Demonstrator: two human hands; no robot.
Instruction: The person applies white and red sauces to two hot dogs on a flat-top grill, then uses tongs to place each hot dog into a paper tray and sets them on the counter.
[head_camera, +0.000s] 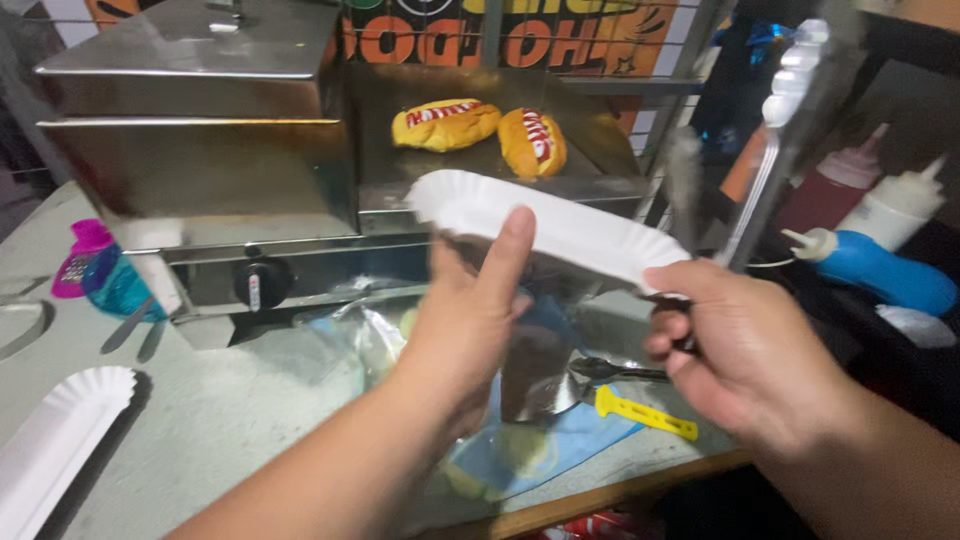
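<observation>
My left hand (470, 310) holds a white oval paper tray (560, 225) by its near edge, thumb on top, tilted in front of the steel cooker. My right hand (740, 350) grips the handle end of metal tongs (780, 140) with white tips, which point up and to the right. Two buns with red and white sauce stripes (445, 123) (532, 142) lie on the steel hot plate (600, 160) behind the tray.
A steel cooker box (200, 130) with a black knob (258, 285) stands at the left. Another paper tray (55, 440) lies at the lower left. Squeeze bottles (880, 270) stand at the right. A spoon (610, 370), a yellow tool (645, 413) and plastic bags lie below my hands.
</observation>
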